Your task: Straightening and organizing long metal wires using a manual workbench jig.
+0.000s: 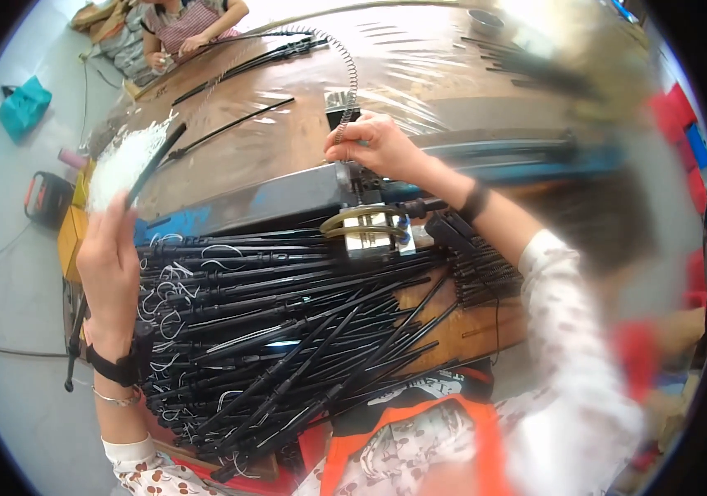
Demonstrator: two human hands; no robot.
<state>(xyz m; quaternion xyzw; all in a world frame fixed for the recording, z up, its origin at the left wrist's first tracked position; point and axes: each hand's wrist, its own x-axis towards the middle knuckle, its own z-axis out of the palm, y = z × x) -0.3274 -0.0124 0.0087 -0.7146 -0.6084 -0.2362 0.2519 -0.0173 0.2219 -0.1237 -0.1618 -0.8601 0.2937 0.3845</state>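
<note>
At the left, my left hand (pixel 110 269) is raised and closed around a dark rod (pixel 155 165), which slants up and to the right. My right hand (pixel 380 147) is at the middle of the far side, its thumb and fingers pinching a long thin coil spring (pixel 352 70). The spring arcs up from the fingers and bends away to the left. Just below that hand is a small metal fixture (pixel 370 230) with a yellowish loop of tubing. A thick pile of black rods (pixel 279 314), many with white strings, lies between my forearms.
A grey and blue metal rail (pixel 262 198) crosses the wooden table (pixel 419 83). White strands (pixel 126 165) hang at the table's left end. More black rods (pixel 246 68) lie at the far side, near another person's hands (pixel 192 45). Dark springs (pixel 485 277) lie under my right forearm.
</note>
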